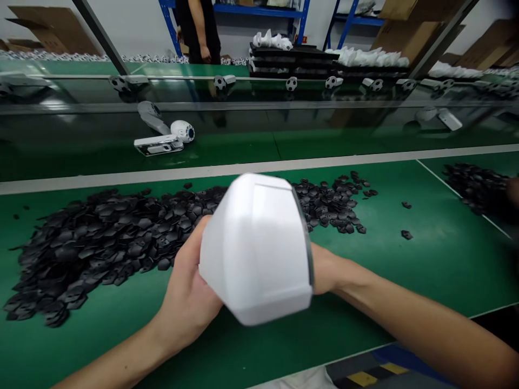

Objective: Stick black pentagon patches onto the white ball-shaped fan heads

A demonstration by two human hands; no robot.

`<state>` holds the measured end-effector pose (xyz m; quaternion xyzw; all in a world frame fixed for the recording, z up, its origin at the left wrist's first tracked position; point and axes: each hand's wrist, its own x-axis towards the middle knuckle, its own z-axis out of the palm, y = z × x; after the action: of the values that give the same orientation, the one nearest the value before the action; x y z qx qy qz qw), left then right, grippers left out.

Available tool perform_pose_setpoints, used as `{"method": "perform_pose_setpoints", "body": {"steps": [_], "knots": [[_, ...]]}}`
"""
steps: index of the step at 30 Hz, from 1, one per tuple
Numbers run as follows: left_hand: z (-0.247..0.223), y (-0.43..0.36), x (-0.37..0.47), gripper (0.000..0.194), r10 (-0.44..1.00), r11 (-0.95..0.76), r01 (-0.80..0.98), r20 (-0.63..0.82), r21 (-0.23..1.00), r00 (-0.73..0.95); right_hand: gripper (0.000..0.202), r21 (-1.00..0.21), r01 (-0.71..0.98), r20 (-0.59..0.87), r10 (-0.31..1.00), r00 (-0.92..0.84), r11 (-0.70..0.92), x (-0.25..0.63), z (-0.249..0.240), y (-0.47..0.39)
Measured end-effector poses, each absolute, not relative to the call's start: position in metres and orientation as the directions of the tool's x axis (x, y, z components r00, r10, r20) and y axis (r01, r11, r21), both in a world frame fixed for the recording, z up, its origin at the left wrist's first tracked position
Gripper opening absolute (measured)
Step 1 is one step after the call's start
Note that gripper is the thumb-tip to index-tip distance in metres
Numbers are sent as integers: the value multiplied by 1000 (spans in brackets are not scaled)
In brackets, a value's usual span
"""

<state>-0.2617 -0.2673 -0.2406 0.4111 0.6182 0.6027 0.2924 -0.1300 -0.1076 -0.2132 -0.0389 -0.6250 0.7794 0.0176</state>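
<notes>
A white plastic housing [259,248] with angular facets and a dark edge strip on its right side is held up close to the camera, over the green work surface. My left hand [188,286] is closed around its left side, with the fingertips hidden behind it. At the lower right, my right hand [324,270] reaches in behind the same housing, so its fingers do not show. A wide pile of small black flat plastic pieces [93,237] lies behind and to the left, continuing to the right beyond the housing.
A white camera-like device [162,138] lies on the belt [235,140] ahead. Several football-patterned pieces [291,84] line the ledge beyond. Black trays [292,56] are stacked at the back, where a person [200,32] stands. More black pieces [474,186] lie at the right, beside another person's hand [514,192].
</notes>
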Motion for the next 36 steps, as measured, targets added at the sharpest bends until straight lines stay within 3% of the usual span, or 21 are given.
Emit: {"method": "perform_pose_setpoints", "body": {"steps": [7,13,16,20,23,26,30,32,34,36], "knots": [[-252,-274,-269,54,849,-78,120,129,990,-512,67,-941,-74,44,97,-994,-331,-137,-220,-119],[-221,-251,-265,37,916,11,-105,-52,994,-397,85,-857,-54,-35,162,-986,-513,-137,-223,-121],[-206,-236,-264,30,926,30,-153,-85,988,-367,86,-860,-99,-26,236,-971,-501,-134,-218,-118],[-188,-198,-278,42,911,155,-168,-207,973,-357,78,-881,-83,-103,359,-928,-467,-132,-212,-109],[-184,-150,-305,42,893,236,-63,-242,970,-379,71,-898,-115,-139,523,-841,-424,-134,-218,-101],[-190,-96,-343,31,873,241,101,-170,965,-458,64,-938,-84,-134,575,-807,-337,-139,-232,-97],[-198,-47,-397,44,814,261,418,34,870,-580,37,-990,36,-100,487,-868,-139,-137,-238,-92],[-197,-38,-424,51,774,306,548,132,779,-620,27,-988,58,27,531,-847,142,-129,-230,-83],[-196,-36,-450,55,741,400,608,149,686,-655,24,-882,95,249,628,-737,461,-119,-218,-67],[-195,-40,-471,48,724,491,622,111,610,-681,24,-795,151,403,698,-592,587,-107,-205,-47]]}}
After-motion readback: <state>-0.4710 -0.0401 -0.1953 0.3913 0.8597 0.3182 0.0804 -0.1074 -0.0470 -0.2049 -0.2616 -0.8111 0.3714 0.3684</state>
